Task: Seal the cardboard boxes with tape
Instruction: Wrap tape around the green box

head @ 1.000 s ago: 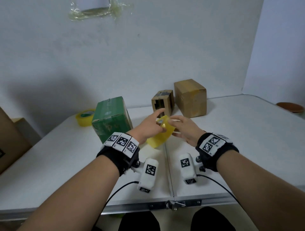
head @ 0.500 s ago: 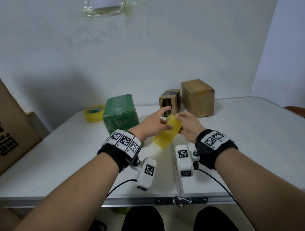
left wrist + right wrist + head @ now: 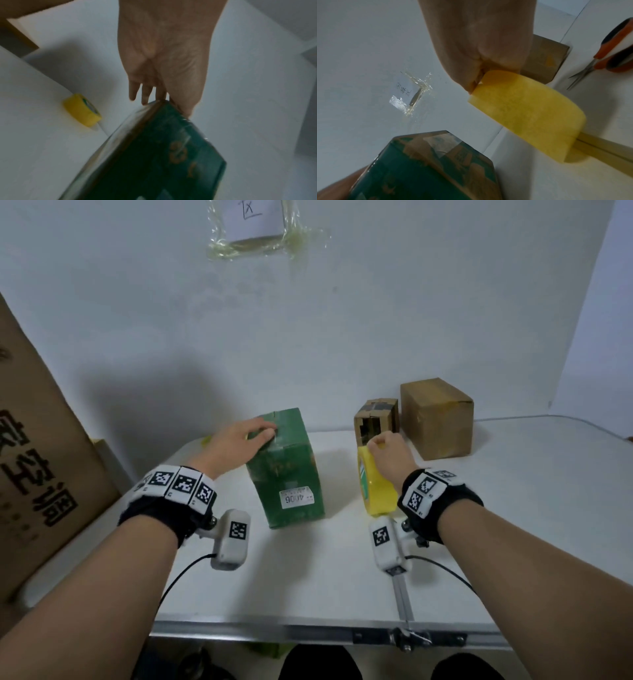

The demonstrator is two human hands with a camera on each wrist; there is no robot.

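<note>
A green cardboard box (image 3: 286,470) stands upright on the white table (image 3: 513,508). My left hand (image 3: 262,433) grips its top left edge, thumb on the near face and fingers over the far side, as the left wrist view shows on the green box (image 3: 154,155). Right of the box, my right hand (image 3: 376,445) pinches the top of a yellow tape roll (image 3: 375,484) that stands on edge on the table. In the right wrist view the tape roll (image 3: 530,115) fills the centre. Clear tape strips show on the green box (image 3: 428,169).
A small brown box with dark tape (image 3: 376,419) and a larger brown box (image 3: 436,417) stand at the back. A second yellow tape roll (image 3: 82,110) lies left of the green box. A big cardboard carton (image 3: 34,457) leans at the left. Orange-handled scissors (image 3: 616,44) lie far right.
My left hand has let go of the tape roll and moved left onto the green box. My right hand keeps the roll and has lowered it to the table.
</note>
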